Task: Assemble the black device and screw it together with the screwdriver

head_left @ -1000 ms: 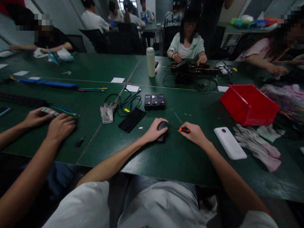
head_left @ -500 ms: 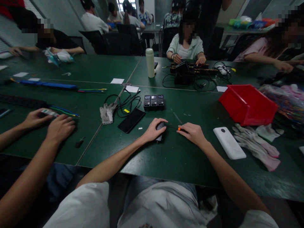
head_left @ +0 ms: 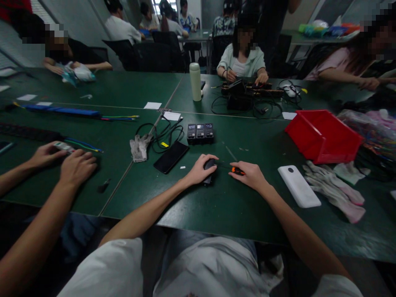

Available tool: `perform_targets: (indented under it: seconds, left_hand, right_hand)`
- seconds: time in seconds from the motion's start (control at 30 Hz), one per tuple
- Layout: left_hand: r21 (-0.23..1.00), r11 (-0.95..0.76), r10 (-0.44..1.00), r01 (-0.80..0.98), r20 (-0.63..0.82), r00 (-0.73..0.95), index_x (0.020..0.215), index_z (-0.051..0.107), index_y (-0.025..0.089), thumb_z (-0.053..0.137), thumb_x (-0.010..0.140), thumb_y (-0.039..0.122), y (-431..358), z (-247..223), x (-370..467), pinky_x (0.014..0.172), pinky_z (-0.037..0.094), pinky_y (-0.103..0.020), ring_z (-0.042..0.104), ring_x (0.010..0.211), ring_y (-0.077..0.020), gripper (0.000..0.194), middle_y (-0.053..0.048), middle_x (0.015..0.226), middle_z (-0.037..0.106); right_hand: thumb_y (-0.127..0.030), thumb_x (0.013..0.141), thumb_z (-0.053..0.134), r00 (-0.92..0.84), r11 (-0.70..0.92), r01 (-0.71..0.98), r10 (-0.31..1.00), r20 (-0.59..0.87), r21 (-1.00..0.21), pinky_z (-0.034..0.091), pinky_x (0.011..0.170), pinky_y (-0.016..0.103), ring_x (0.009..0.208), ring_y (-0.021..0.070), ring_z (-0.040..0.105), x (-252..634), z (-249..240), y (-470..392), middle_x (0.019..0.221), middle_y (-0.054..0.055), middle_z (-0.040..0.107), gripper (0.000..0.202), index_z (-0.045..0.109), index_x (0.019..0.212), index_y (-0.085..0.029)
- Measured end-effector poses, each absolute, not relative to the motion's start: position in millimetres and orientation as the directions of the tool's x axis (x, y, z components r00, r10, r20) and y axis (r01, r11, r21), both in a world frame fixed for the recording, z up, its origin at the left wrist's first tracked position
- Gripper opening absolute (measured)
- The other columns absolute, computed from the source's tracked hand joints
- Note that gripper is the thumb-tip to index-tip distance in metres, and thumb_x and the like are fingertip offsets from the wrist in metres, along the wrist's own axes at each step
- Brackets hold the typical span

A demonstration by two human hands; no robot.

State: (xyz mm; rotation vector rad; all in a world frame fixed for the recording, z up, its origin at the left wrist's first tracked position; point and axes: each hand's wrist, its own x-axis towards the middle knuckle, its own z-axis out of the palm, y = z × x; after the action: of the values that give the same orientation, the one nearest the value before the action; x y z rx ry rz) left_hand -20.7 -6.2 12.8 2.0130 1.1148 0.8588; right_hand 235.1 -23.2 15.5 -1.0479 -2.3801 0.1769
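My left hand point(head_left: 200, 170) is closed around a small dark block-shaped device point(head_left: 209, 170) resting on the green table; the fingers cover part of it. To its right, my right hand point(head_left: 247, 175) grips a screwdriver point(head_left: 237, 170) with an orange and black handle. Its thin shaft points left at the device; whether the tip touches it I cannot tell. Just beyond my left hand sits a black unit with three sections point(head_left: 200, 133). A black phone point(head_left: 171, 157) lies to the left of that hand.
Right of me are a white power bank point(head_left: 298, 186), work gloves point(head_left: 337, 189) and a red bin point(head_left: 321, 138). A grey glove point(head_left: 140, 147) and black cables lie to the left. A pale green bottle point(head_left: 195, 82) stands farther back. A neighbour's hands point(head_left: 77, 169) work at the left.
More of the orange and black screwdriver handle now shows between my right hand's fingers, which have shifted slightly. My left hand and the device stay in place.
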Motion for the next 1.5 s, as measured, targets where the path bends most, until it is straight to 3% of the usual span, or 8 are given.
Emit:
perform_targets:
  seconds: [0.33, 0.87, 1.2, 1.37, 1.5]
  left_hand:
    - [0.807, -0.397, 0.887, 0.437, 0.214, 0.41, 0.119, 0.056, 0.024, 0.055, 0.086, 0.033, -7.5, 12.9, -20.2, 0.097, 0.041, -0.035, 0.052, 0.101, -0.0195, 0.034, -0.004, 0.104, 0.054]
    - [0.802, -0.393, 0.89, 0.45, 0.207, 0.407, 0.118, 0.057, 0.024, 0.055, 0.086, 0.031, -6.8, 14.0, -20.4, 0.098, 0.04, -0.036, 0.052, 0.102, -0.0196, 0.032, -0.004, 0.106, 0.055]
    - [0.807, -0.385, 0.892, 0.447, 0.202, 0.404, 0.116, 0.057, 0.024, 0.055, 0.087, 0.032, -7.1, 14.8, -19.9, 0.099, 0.04, -0.037, 0.052, 0.103, -0.0203, 0.031, -0.005, 0.106, 0.056]
    - [0.806, -0.386, 0.892, 0.449, 0.202, 0.404, 0.116, 0.057, 0.023, 0.055, 0.086, 0.033, -6.5, 14.5, -20.4, 0.098, 0.04, -0.036, 0.052, 0.101, -0.02, 0.031, -0.005, 0.105, 0.055]
    - [0.804, -0.391, 0.89, 0.447, 0.207, 0.406, 0.116, 0.057, 0.024, 0.055, 0.086, 0.032, -6.0, 13.3, -20.8, 0.098, 0.04, -0.036, 0.052, 0.102, -0.0199, 0.031, -0.004, 0.105, 0.055]
  right_hand:
    - [-0.033, 0.09, 0.058, -0.557, 0.705, 0.65, 0.697, 0.451, -0.285, 0.05, 0.067, 0.029, 0.074, 0.0181, 0.065, 237.9, 14.5, -22.5, 0.084, 0.007, 0.069, 0.016, 0.063, 0.092, -0.017]
    - [-0.036, 0.092, 0.056, -0.573, 0.717, 0.65, 0.679, 0.458, -0.251, 0.051, 0.068, 0.03, 0.077, 0.0191, 0.067, 237.4, 16.9, -22.1, 0.09, 0.009, 0.073, 0.024, 0.067, 0.1, -0.017]
    - [-0.036, 0.09, 0.059, -0.558, 0.696, 0.641, 0.712, 0.425, -0.323, 0.054, 0.073, 0.033, 0.084, 0.0208, 0.069, 233.3, 17.0, -24.6, 0.097, 0.009, 0.071, 0.028, 0.061, 0.111, -0.018]
    - [-0.031, 0.09, 0.057, -0.548, 0.677, 0.661, 0.731, 0.407, -0.325, 0.053, 0.068, 0.03, 0.079, 0.0192, 0.067, 235.7, 15.6, -23.1, 0.089, 0.008, 0.069, 0.016, 0.061, 0.098, -0.017]
    - [-0.033, 0.091, 0.057, -0.56, 0.693, 0.666, 0.709, 0.428, -0.276, 0.052, 0.069, 0.031, 0.08, 0.0198, 0.066, 236.5, 15.2, -22.1, 0.09, 0.009, 0.069, 0.018, 0.062, 0.095, -0.017]
